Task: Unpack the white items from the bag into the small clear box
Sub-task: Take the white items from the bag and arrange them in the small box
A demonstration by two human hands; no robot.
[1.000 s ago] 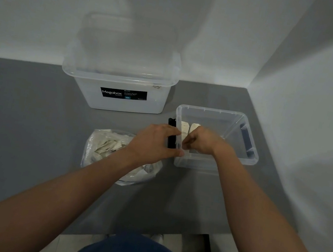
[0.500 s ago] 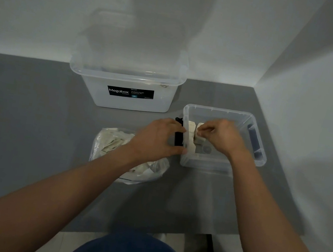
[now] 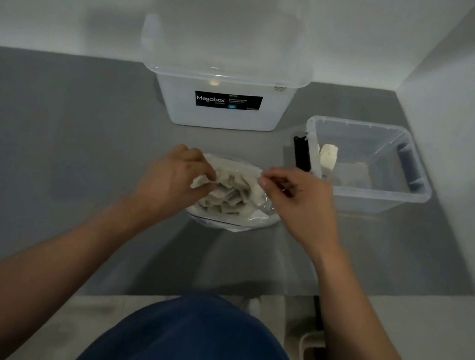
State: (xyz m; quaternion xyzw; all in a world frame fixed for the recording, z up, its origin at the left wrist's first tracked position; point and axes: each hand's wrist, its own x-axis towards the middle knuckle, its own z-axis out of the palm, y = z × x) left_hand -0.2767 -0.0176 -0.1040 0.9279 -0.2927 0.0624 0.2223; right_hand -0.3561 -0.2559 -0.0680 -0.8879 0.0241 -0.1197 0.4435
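On the grey table (image 3: 52, 125), set into a corner of pale walls, the biggest thing is the large translucent tub (image 3: 223, 84) with a black "Megabox" label, standing at the back. To its right and nearer the side wall sits the small clear box (image 3: 382, 199), open at the top; a black clip (image 3: 302, 154) shows on the outside of its left wall. Inside, leaning against that left wall, stands a white piece (image 3: 328, 156); blur hides whether it is one piece or several. The rest of the box floor looks bare.

Nearer the person, in front of the tub and left of the small box, lies the clear plastic bag (image 3: 258, 217), its mouth turned upward and full of the white items (image 3: 231, 191), a loose heap of flat pale pieces. Both bare forearms reach in from the lower edge of the view and meet over this bag.

The left hand (image 3: 171, 178) is at the bag's left side, fingers curled inward with their tips among the pieces; a pale edge lies against the fingertips, but whether it is pinched cannot be told. The right hand (image 3: 295, 198) is at the bag's right side, thumb and forefinger drawn close together at the top edge of the plastic, seemingly nipping the film, the other fingers loosely bent.
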